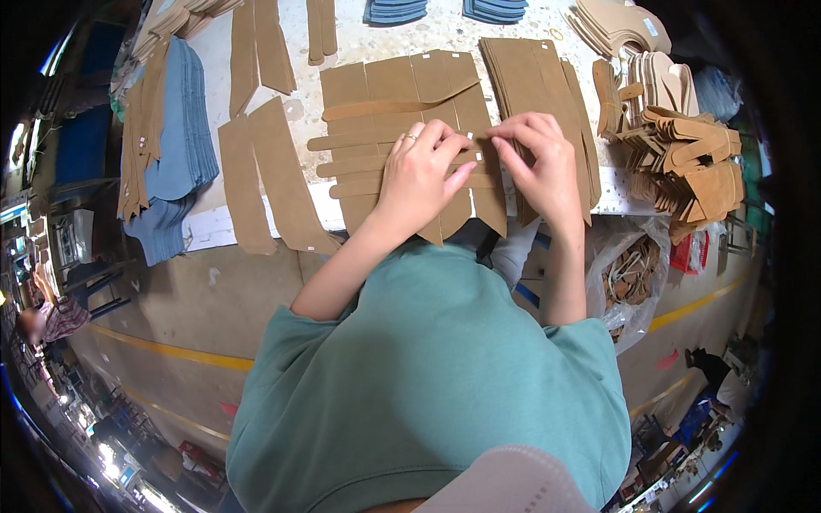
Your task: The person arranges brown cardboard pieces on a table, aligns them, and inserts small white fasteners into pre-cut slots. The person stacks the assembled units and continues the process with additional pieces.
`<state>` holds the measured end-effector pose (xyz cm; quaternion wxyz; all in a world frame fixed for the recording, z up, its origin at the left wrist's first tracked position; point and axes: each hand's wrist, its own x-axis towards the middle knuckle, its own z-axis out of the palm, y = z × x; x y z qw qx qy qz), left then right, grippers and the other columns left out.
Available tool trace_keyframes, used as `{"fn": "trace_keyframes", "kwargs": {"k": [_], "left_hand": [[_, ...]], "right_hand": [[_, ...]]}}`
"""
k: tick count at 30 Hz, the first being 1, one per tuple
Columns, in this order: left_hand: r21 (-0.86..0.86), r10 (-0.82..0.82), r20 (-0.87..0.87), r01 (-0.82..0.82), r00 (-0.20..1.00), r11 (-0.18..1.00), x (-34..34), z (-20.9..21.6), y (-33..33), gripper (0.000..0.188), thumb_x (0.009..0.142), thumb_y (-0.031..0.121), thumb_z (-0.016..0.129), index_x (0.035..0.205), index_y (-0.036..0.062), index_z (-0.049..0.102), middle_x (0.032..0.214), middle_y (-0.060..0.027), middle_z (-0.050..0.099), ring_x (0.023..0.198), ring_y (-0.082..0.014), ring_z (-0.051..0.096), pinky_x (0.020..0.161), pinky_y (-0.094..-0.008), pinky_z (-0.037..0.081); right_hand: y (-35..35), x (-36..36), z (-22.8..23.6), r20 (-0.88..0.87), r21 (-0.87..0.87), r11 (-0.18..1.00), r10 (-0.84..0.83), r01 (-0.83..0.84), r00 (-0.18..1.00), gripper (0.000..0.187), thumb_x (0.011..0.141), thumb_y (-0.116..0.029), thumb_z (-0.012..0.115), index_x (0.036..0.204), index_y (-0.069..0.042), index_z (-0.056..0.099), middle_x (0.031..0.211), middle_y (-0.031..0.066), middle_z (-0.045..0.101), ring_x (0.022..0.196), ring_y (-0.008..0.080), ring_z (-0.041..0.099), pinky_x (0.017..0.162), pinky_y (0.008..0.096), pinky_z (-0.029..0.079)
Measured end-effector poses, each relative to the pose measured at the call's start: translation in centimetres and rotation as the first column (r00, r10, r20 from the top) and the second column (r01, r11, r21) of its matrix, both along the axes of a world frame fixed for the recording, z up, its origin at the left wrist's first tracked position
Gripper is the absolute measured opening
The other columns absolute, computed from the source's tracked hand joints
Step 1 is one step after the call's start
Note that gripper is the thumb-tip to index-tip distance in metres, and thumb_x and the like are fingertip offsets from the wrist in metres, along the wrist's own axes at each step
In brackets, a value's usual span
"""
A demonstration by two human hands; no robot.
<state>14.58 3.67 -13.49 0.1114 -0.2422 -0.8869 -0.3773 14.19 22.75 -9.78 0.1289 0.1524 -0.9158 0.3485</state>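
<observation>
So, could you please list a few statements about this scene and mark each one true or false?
1. The ring is on the right hand. False: it is on the left hand.
2. Narrow strips lie across wider brown pieces. True.
3. The clear bag is on the person's left. False: it is on the right.
4. Two stacks of blue pieces lie beyond the hands, toward the far side of the table. True.
5. The person's shirt is red. False: it is green.
</observation>
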Motion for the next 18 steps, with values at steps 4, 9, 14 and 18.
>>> {"fn": "trace_keyframes", "kwargs": {"k": [4, 9, 14, 18], "left_hand": [[0.016, -0.031, -0.023, 0.032, 0.999, 0.999, -0.4, 0.2, 0.0, 0.021, 0.078, 0.014, 0.078, 0.094, 0.0073, 0.066, 0.093, -0.0051, 0.059, 0.086, -0.0237, 0.06, 0.075, -0.0373, 0.05], [0.345, -0.161, 0.328, 0.041, 0.931, 0.938, -0.8, 0.9, -0.4, 0.016, 0.081, 0.01, 0.076, 0.094, 0.0043, 0.068, 0.087, -0.0053, 0.067, 0.078, -0.015, 0.063, 0.071, -0.0292, 0.05], [0.483, -0.237, 0.425, 0.003, 0.873, 0.876, -1.4, 1.0, -1.5, 0.011, 0.088, 0.007, 0.071, 0.097, 0.0016, 0.071, 0.09, -0.0014, 0.07, 0.081, -0.0064, 0.06, 0.075, -0.0232, 0.048], [0.612, -0.281, 0.483, -0.09, 0.829, 0.786, -1.6, 0.4, -1.6, 0.011, 0.089, 0.011, 0.071, 0.095, 0.0014, 0.072, 0.089, -0.0007, 0.071, 0.078, -0.0046, 0.058, 0.075, -0.0226, 0.048]], "right_hand": [[-0.2, 1.0, -0.4, 0.028, -0.048, 0.999, -0.018, 0.019, 0.999, 0.014, 0.081, -0.007, 0.07, 0.094, -0.005, 0.073, 0.086, 0.0082, 0.07, 0.091, 0.0273, 0.064, 0.082, 0.0374, 0.052], [-1.0, 1.7, -0.3, 0.197, -0.342, 0.936, -0.016, 0.084, 0.98, 0.021, 0.08, -0.005, 0.071, 0.101, -0.007, 0.073, 0.086, 0.0078, 0.07, 0.089, 0.0237, 0.066, 0.08, 0.0335, 0.053], [-2.0, 1.5, 0.1, -0.08, -0.287, 0.956, -0.084, 0.058, 0.993, 0.026, 0.076, 0.0, 0.072, 0.101, -0.008, 0.071, 0.089, 0.0051, 0.069, 0.087, 0.0233, 0.065, 0.079, 0.0339, 0.052], [-2.7, 1.2, 0.2, -0.144, -0.25, 0.967, 0.013, -0.049, 0.99, 0.027, 0.074, 0.002, 0.073, 0.098, -0.008, 0.07, 0.088, 0.0041, 0.068, 0.09, 0.0234, 0.062, 0.079, 0.0346, 0.052]]}}
